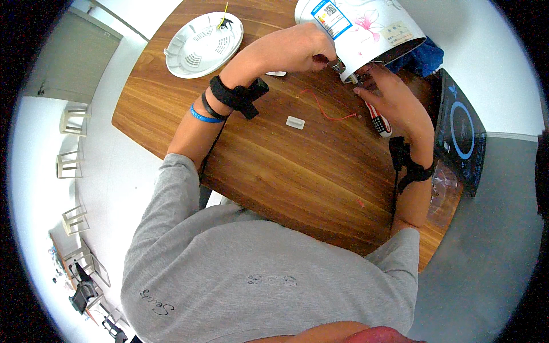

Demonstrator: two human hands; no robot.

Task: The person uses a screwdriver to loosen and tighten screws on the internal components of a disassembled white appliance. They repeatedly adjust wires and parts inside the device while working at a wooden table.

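Observation:
A white cylindrical appliance body [374, 26] with a pink flower print and a blue-edged label lies on its side at the far edge of the table, its open end facing toward me. My left hand [306, 47] is closed at the left of that opening, fingertips pinched by the rim. On the opening's near side, my right hand [392, 94] has its fingers bent around small metal parts at the rim. What either hand grips is too small and partly hidden. Below my right hand lies a red, white and black handle-like object [378, 121].
A white round vented cover [204, 46] with a yellow-green wire sits at the far left. A red wire [326, 111] and a small white plastic piece [295, 122] lie mid-table. To the right are a black cooktop [460, 128], blue cloth [426, 59] and a clear plastic bag [445, 186].

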